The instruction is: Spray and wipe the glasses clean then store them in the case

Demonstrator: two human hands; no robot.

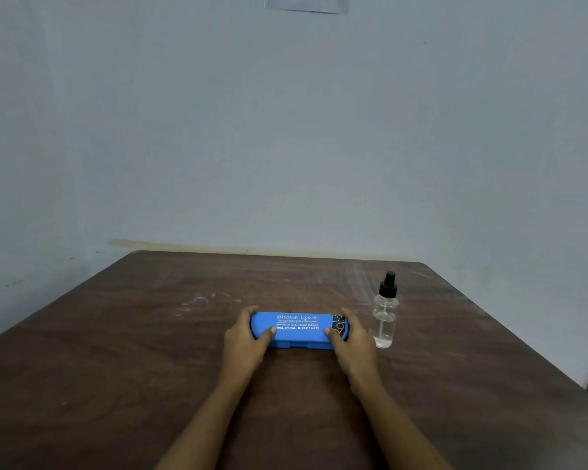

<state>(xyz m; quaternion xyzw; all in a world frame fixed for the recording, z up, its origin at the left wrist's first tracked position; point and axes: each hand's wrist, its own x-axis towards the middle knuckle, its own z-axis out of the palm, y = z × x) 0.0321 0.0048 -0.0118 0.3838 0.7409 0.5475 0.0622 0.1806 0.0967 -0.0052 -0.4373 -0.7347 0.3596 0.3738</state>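
A blue glasses case (297, 330) with white lettering lies closed on the brown wooden table (133, 351), its long side facing me. My left hand (246, 337) grips its left end, thumb on the lid. My right hand (352, 339) grips its right end the same way. A clear spray bottle (385, 317) with a black nozzle stands upright just right of the case, a little liquid at its bottom. No glasses or cloth are in view.
The table's far edge meets a pale blue-grey wall (286, 130). The right edge of the table runs diagonally past the bottle. Faint white scuffs (197, 303) mark the tabletop left of the case.
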